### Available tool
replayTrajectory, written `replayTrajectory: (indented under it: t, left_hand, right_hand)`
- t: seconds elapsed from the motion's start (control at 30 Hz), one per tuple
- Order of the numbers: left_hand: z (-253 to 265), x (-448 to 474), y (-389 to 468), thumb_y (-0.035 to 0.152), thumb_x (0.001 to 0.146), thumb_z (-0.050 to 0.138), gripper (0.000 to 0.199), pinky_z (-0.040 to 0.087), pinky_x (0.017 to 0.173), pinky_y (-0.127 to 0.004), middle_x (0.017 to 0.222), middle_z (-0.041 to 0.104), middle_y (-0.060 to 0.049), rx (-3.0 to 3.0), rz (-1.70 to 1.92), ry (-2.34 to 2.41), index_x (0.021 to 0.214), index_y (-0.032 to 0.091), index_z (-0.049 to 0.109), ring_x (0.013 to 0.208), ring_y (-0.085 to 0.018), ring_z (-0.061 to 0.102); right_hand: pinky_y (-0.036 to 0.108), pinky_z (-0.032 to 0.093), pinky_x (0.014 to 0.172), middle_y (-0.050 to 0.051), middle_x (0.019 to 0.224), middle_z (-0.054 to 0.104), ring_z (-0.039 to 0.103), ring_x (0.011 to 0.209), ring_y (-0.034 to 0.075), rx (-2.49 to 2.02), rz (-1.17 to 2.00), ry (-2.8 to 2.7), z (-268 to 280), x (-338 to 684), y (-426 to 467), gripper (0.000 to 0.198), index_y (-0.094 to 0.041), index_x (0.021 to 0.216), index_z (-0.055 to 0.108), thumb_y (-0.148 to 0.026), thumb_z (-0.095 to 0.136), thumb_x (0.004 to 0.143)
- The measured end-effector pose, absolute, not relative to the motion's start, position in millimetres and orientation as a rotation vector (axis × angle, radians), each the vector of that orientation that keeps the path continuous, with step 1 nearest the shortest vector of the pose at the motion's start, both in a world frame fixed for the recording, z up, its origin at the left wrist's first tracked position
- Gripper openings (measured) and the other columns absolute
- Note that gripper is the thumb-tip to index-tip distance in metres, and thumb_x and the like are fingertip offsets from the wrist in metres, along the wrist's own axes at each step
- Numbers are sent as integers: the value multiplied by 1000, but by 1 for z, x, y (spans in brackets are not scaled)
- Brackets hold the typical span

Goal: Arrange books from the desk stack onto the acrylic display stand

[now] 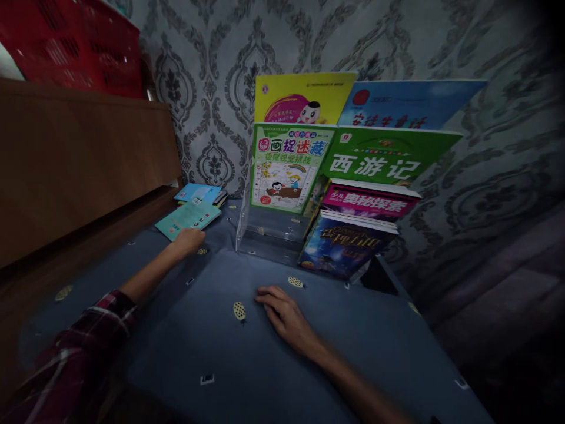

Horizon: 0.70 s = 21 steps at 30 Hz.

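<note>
My left hand [189,240] is closed at the near edge of a teal book [188,218], with the fingertips partly hidden. That book lies tilted against a small stack of books topped by a light blue book [198,192]. On the cloth-covered table [212,330], my right hand [286,315] rests palm down with fingers stretched out, holding nothing. Beyond it stands a clear tiered book rack [269,238]. In its left column are a green picture book [286,171] and a yellow book [304,94] behind it.
The rack's right column holds a blue book [410,103], a green book [392,156], a magenta book [371,203] and dark blue books [346,244]. A wooden cabinet [88,171] with a red basket [83,53] stands left. Patterned wallpaper [212,88] is behind.
</note>
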<state>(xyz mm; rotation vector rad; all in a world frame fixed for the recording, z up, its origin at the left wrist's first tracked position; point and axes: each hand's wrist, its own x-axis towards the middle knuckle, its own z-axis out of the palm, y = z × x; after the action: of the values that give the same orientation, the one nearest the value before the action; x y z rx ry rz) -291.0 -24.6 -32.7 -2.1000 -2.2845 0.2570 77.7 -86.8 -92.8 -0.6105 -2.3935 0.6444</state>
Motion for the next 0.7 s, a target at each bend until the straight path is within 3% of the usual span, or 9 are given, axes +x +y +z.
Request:
replayTrajectory:
  t: [0.1,0.27,0.37,0.53,0.7]
  left_hand:
    - [-24,-291,-22,27,96,45,36,52,95,-49,121,68,-26,-1915,197,-2383,119,10,66,114,-38,66]
    - [-24,-293,-12,53,95,47,62,53,92,-51,138,56,-31,-1710,93,-2491,137,8,51,121,-43,61]
    - [-32,-286,-2,42,97,44,59,52,89,-56,134,56,-35,-1682,72,-2490,139,2,47,118,-46,61]
    - [-31,-275,7,11,93,34,50,51,94,-50,124,63,-34,-1772,70,-2400,140,-2,45,118,-39,64]
    - [-14,-285,-18,9,93,31,46,52,90,-47,118,68,-27,-1870,129,-2318,135,6,51,107,-36,69]
  right_hand:
    - [41,56,99,12,121,69,66,115,23,-620,652,-2399,-91,77,-88,32,-21,112,72,-10,46,97]
    - [43,55,101,12,124,68,64,118,23,-631,657,-2419,-91,79,-88,33,-21,114,71,-9,47,96]
    - [43,55,100,12,123,68,65,118,23,-619,649,-2408,-93,79,-87,33,-22,114,71,-10,46,97]
    - [42,56,99,11,122,68,65,117,23,-613,654,-2397,-93,77,-88,32,-22,114,71,-11,46,98]
    - [41,56,98,12,121,69,66,114,22,-598,640,-2393,-90,77,-89,31,-20,112,71,-9,47,97]
